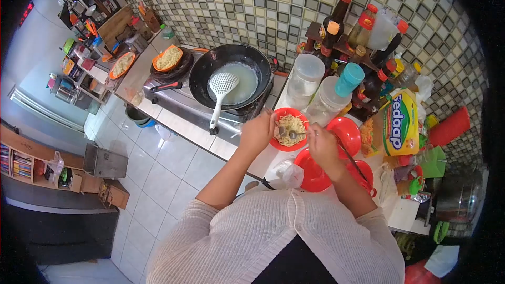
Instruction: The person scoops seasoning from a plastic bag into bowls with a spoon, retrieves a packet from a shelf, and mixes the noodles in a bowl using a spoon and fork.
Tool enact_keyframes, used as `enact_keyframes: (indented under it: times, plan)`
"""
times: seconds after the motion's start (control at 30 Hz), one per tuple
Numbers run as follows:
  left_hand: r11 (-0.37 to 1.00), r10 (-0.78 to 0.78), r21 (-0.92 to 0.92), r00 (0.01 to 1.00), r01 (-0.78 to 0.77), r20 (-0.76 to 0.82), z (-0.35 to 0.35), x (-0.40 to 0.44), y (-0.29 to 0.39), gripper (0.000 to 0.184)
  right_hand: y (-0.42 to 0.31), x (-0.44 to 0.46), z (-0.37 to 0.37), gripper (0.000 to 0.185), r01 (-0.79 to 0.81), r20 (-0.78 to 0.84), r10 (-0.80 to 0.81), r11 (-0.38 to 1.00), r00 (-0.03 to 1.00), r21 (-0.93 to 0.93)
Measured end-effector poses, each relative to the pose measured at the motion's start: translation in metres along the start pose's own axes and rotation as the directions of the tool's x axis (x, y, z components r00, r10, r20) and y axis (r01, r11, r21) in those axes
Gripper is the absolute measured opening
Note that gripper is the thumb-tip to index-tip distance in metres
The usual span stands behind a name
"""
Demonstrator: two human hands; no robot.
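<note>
A red bowl [277, 144] of noodles [292, 123] stands on the counter in front of me. My right hand [323, 144] is closed around the handle of a metal spoon [293, 134], whose head rests in the noodles. On the bowl's other side, my left hand [258, 130] pinches a second metal utensil [281, 132]; its head is in the noodles too, and whether it is a spoon or a fork I cannot tell. More red bowls [345, 132] sit close to my right hand, and a long dark handle crosses over them.
Left of the bowl, a wok [197, 81] with cloudy liquid and a white slotted ladle [223, 84] sits on the stove [181, 97]. Behind are clear jars [305, 76] and several sauce bottles [336, 13]. A yellow Sedaap pack [401, 123] stands at the right. Noodles fill an orange-rimmed dish [168, 59].
</note>
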State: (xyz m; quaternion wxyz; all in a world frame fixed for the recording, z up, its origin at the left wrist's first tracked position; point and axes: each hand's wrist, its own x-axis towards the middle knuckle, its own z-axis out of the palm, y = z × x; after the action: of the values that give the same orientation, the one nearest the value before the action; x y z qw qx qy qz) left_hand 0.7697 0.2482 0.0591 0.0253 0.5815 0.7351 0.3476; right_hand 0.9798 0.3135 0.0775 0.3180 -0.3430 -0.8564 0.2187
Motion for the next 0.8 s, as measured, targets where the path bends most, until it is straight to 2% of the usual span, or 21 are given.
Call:
enact_keyframes:
  times: [0.1, 0.2, 0.3, 0.37, 0.43, 0.5, 0.6, 0.67, 0.8]
  plan:
    - [0.994, 0.049, 0.100, 0.998, -0.053, 0.048, 0.011, -0.002, 0.001, 0.030, 0.003, -0.003, 0.013, 0.010, 0.040, 0.032, -0.041, 0.999, 0.999, 0.025]
    - [0.991, -0.027, 0.131, 0.991, 0.010, 0.131, 0.013, -0.002, 0.009, 0.031, 0.004, -0.003, 0.013, 0.010, 0.040, 0.030, -0.042, 0.998, 0.999, 0.055]
    - [0.992, 0.004, 0.126, 0.990, -0.022, 0.140, 0.010, -0.004, 0.013, 0.032, 0.014, 0.009, 0.002, 0.010, 0.081, 0.034, -0.085, 0.992, 0.996, 0.092]
    - [0.992, 0.009, 0.122, 0.995, -0.021, 0.100, 0.004, -0.005, 0.011, 0.031, 0.021, 0.012, -0.003, 0.012, -0.036, 0.045, 0.020, 0.915, 0.999, 0.402]
    - [0.993, 0.011, 0.116, 0.997, -0.020, 0.072, -0.009, -0.006, 0.014, 0.030, 0.014, 0.014, -0.008, 0.014, -0.055, 0.015, 0.054, 0.882, 0.998, 0.468]
    - [0.999, 0.023, 0.040, 0.999, -0.022, -0.042, -0.021, -0.001, 0.016, 0.027, 0.010, 0.012, -0.006, 0.016, -0.070, -0.012, 0.091, 0.844, 0.996, 0.532]
    - [0.990, 0.009, 0.140, 1.000, -0.009, 0.005, -0.019, -0.001, 0.007, 0.027, 0.009, 0.010, 0.005, 0.021, -0.064, -0.029, 0.106, 0.776, 0.994, 0.627]
    - [0.988, 0.014, 0.155, 1.000, -0.015, 0.005, -0.016, -0.003, 0.006, 0.026, 0.010, 0.007, 0.016, 0.024, -0.006, -0.080, 0.108, 0.632, 0.991, 0.775]
    - [0.982, 0.036, 0.183, 0.999, -0.038, 0.011, -0.012, -0.005, 0.009, 0.026, 0.018, 0.002, 0.032, 0.026, 0.020, -0.072, 0.053, 0.658, 0.996, 0.753]
